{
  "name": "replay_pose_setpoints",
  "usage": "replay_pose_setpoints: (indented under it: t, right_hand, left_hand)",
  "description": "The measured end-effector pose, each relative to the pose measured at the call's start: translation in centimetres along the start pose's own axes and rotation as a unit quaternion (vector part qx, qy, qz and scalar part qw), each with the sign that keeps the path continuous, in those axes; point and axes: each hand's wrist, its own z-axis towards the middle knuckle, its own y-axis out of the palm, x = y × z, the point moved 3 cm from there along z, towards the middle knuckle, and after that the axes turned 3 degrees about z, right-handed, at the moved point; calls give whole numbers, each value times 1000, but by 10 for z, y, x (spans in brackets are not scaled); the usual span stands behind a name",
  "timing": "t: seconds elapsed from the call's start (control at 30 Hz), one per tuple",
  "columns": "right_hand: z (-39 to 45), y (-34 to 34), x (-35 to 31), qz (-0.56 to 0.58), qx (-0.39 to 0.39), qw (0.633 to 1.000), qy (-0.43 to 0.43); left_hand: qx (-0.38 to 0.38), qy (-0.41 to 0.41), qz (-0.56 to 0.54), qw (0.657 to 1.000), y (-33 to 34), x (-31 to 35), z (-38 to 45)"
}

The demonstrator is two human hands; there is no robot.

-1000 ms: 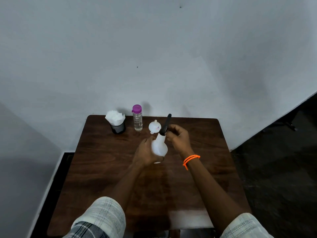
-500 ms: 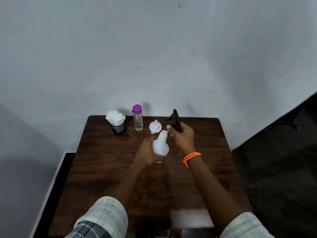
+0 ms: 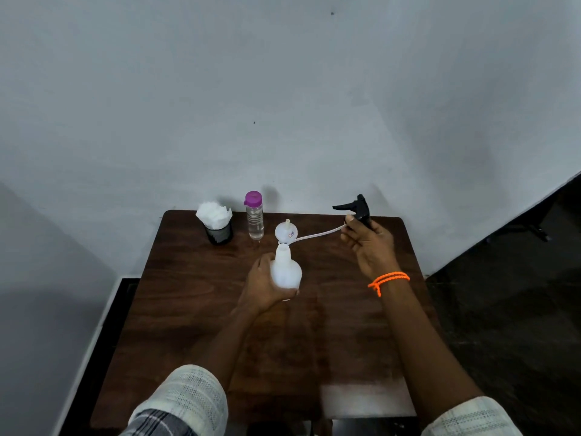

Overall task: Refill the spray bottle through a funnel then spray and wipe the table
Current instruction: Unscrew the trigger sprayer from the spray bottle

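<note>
My left hand (image 3: 263,286) grips the white spray bottle (image 3: 285,269) upright near the middle of the brown table (image 3: 195,303); the bottle's neck is uncapped. My right hand (image 3: 371,247) holds the black trigger spray head (image 3: 356,207) up and to the right, over the table's far right part. Its white dip tube (image 3: 317,233) stretches from the head back to the bottle's mouth. A small white funnel (image 3: 285,231) lies on the table just behind the bottle. A clear water bottle with a purple cap (image 3: 254,220) stands to the funnel's left.
A dark cup stuffed with white tissues (image 3: 217,223) stands at the table's far left. A grey wall rises right behind the table. Dark floor lies to the right, and an orange bead bracelet (image 3: 388,280) circles my right wrist.
My right hand has lifted the trigger head off the bottle and carried it up and to the right, drawing the dip tube almost out. The left hand has kept the bottle still.
</note>
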Motion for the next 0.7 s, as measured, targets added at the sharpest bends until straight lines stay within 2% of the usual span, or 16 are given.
replay_pose_setpoints:
  t: [0.13,0.37,0.53,0.7]
  right_hand:
    - [-2,-8,10,51,-6,997,55]
    - [-3,-24,22,154,23,984,85]
    - [-9,-28,19,206,-10,972,116]
    - [-11,-35,25,233,-43,965,110]
  left_hand:
    - [4,4,0,1000,-3,0,-2]
    - [2,10,16,1000,-9,1,-4]
    - [3,11,18,1000,-12,0,-1]
    - [-2,15,24,1000,-15,-3,2]
